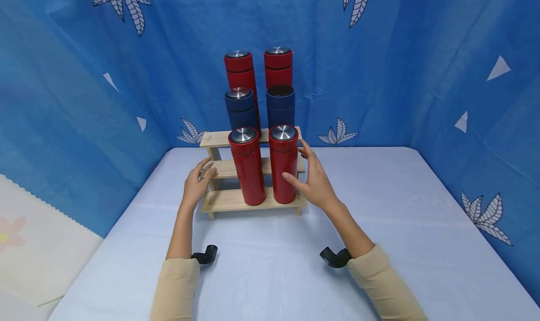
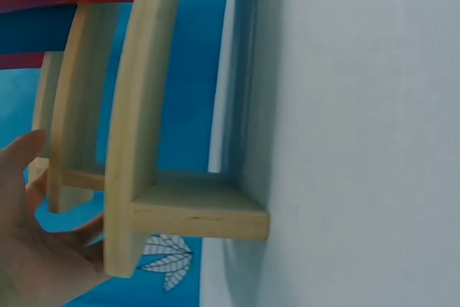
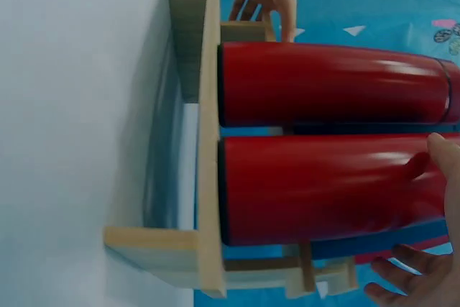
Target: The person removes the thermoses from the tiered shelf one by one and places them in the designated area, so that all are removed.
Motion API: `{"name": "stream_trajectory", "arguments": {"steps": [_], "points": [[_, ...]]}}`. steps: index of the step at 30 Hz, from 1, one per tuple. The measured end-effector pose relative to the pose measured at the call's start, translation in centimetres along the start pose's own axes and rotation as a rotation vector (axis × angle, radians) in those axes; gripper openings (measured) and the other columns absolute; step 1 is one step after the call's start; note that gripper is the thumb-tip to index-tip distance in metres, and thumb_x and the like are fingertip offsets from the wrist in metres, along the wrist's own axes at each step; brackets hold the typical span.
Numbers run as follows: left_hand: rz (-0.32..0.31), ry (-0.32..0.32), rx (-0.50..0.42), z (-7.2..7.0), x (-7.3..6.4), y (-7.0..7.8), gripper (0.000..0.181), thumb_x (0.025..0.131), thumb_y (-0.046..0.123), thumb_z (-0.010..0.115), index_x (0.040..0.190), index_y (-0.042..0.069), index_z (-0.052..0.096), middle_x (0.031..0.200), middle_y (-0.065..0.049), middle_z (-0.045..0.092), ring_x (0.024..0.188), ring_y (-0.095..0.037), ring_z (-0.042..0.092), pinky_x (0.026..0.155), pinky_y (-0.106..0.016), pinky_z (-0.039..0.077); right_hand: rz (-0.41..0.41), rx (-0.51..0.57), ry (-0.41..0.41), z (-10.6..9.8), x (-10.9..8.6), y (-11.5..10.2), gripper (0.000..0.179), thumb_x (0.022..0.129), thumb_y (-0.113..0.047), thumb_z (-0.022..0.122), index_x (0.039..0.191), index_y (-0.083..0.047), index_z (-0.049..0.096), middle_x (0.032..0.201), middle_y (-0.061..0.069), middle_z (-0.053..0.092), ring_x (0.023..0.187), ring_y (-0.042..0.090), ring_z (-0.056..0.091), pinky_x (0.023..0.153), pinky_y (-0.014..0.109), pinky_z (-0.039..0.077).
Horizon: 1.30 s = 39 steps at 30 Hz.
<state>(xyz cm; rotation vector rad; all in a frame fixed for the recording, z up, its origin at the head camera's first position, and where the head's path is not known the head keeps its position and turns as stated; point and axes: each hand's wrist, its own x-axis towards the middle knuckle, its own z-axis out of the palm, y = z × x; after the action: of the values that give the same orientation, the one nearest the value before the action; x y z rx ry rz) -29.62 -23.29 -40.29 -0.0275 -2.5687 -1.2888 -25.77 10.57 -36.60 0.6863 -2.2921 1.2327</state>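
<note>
A three-tier wooden rack (image 1: 222,202) holds several flasks in two columns. On the lowest shelf stand two red flasks with silver lids, a left one (image 1: 249,173) and a right one (image 1: 281,159). My left hand (image 1: 196,185) is at the rack's left end, around the middle shelf, its fingers loosely bent and gripping nothing. My right hand (image 1: 317,182) is spread beside the front right red flask, thumb over its front and fingers reaching along its right side. In the right wrist view, the thumb tip (image 3: 437,150) lies right at that flask's red surface.
Behind stand two blue flasks, a silver-lidded one (image 1: 240,112) and a dark-lidded one (image 1: 280,108). Two red flasks, left (image 1: 240,72) and right (image 1: 278,70), rise at the back. A white cloth (image 1: 261,265) covers the table; a blue curtain (image 1: 358,77) hangs around it.
</note>
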Motion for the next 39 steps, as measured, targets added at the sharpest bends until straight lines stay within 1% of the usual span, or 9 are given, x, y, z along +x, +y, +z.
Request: {"name": "stream_trajectory", "arguments": {"steps": [2, 6, 10, 15, 21, 26, 32, 35, 39], "points": [[-0.008, -0.008, -0.042, 0.3, 0.2, -0.3, 0.056, 0.092, 0.047, 0.051, 0.141, 0.022, 0.040, 0.143, -0.014, 0.036, 0.130, -0.036, 0.030, 0.100, -0.056, 0.026, -0.004, 0.032, 0.001, 0.7, -0.1, 0.2, 0.092, 0.081, -0.035, 0.070, 0.149, -0.028, 0.008, 0.141, 0.007, 0.036, 0.124, 0.024, 0.039, 0.089, 0.048, 0.043], [0.002, -0.027, -0.091, 0.8, 0.5, -0.7, 0.056, 0.090, 0.051, 0.050, 0.139, 0.024, 0.042, 0.144, -0.005, 0.038, 0.131, -0.030, 0.032, 0.101, -0.052, 0.028, -0.021, 0.045, 0.007, 1.6, -0.2, 0.4, 0.097, 0.079, -0.034, 0.072, 0.149, -0.025, 0.005, 0.135, 0.009, 0.042, 0.118, 0.022, 0.044, 0.085, 0.043, 0.047], [0.009, -0.043, -0.096, 1.0, 0.8, -0.9, 0.057, 0.091, 0.052, 0.049, 0.140, 0.024, 0.042, 0.144, -0.005, 0.037, 0.128, -0.032, 0.036, 0.098, -0.052, 0.031, -0.015, 0.046, 0.008, 2.2, -0.3, 0.6, 0.101, 0.078, -0.032, 0.074, 0.149, -0.025, 0.002, 0.129, 0.010, 0.046, 0.113, 0.022, 0.047, 0.083, 0.038, 0.049], [-0.011, -0.048, -0.091, 0.9, 0.8, -0.9, 0.058, 0.091, 0.051, 0.050, 0.141, 0.025, 0.041, 0.145, -0.007, 0.035, 0.124, -0.034, 0.040, 0.096, -0.051, 0.034, -0.006, 0.050, 0.014, 2.5, -0.4, 0.5, 0.103, 0.078, -0.030, 0.074, 0.148, -0.027, -0.001, 0.125, 0.012, 0.048, 0.110, 0.022, 0.051, 0.081, 0.037, 0.050], [-0.011, -0.039, -0.090, 0.9, 0.8, -1.0, 0.059, 0.090, 0.053, 0.050, 0.141, 0.024, 0.040, 0.145, -0.007, 0.035, 0.127, -0.033, 0.037, 0.099, -0.052, 0.031, -0.012, 0.041, 0.023, 2.5, -0.3, 0.3, 0.101, 0.079, -0.029, 0.074, 0.149, -0.025, 0.001, 0.125, 0.012, 0.048, 0.111, 0.022, 0.050, 0.081, 0.036, 0.050], [0.010, -0.022, -0.094, 1.1, 0.9, -0.8, 0.057, 0.090, 0.053, 0.050, 0.140, 0.027, 0.042, 0.145, -0.006, 0.036, 0.130, -0.031, 0.033, 0.102, -0.051, 0.028, -0.018, 0.033, 0.041, 2.2, -0.1, 0.2, 0.101, 0.078, -0.027, 0.075, 0.149, -0.024, 0.004, 0.123, 0.011, 0.050, 0.109, 0.022, 0.051, 0.080, 0.036, 0.050], [0.007, -0.023, -0.100, 1.3, 0.8, -1.3, 0.057, 0.090, 0.053, 0.049, 0.140, 0.027, 0.042, 0.145, -0.006, 0.035, 0.125, -0.033, 0.039, 0.097, -0.052, 0.034, -0.049, 0.023, 0.061, 1.5, -0.4, 0.3, 0.099, 0.074, -0.026, 0.078, 0.148, -0.022, 0.012, 0.118, 0.011, 0.054, 0.104, 0.021, 0.053, 0.077, 0.036, 0.051], [0.009, -0.022, -0.096, 1.4, 0.7, -1.5, 0.059, 0.090, 0.053, 0.049, 0.141, 0.024, 0.042, 0.144, -0.007, 0.036, 0.124, -0.034, 0.040, 0.096, -0.052, 0.034, -0.093, 0.005, 0.101, 0.6, -0.4, 0.2, 0.098, 0.071, -0.023, 0.080, 0.147, -0.017, 0.018, 0.116, 0.012, 0.055, 0.102, 0.022, 0.054, 0.075, 0.038, 0.051], [0.013, -0.014, -0.088, 1.4, 0.7, -1.6, 0.059, 0.091, 0.053, 0.048, 0.140, 0.022, 0.042, 0.144, -0.007, 0.036, 0.126, -0.033, 0.038, 0.098, -0.052, 0.033, -0.143, -0.010, 0.196, -1.3, -0.2, -0.1, 0.095, 0.067, -0.018, 0.081, 0.144, -0.013, 0.025, 0.116, 0.013, 0.056, 0.101, 0.023, 0.054, 0.075, 0.042, 0.050]]}}
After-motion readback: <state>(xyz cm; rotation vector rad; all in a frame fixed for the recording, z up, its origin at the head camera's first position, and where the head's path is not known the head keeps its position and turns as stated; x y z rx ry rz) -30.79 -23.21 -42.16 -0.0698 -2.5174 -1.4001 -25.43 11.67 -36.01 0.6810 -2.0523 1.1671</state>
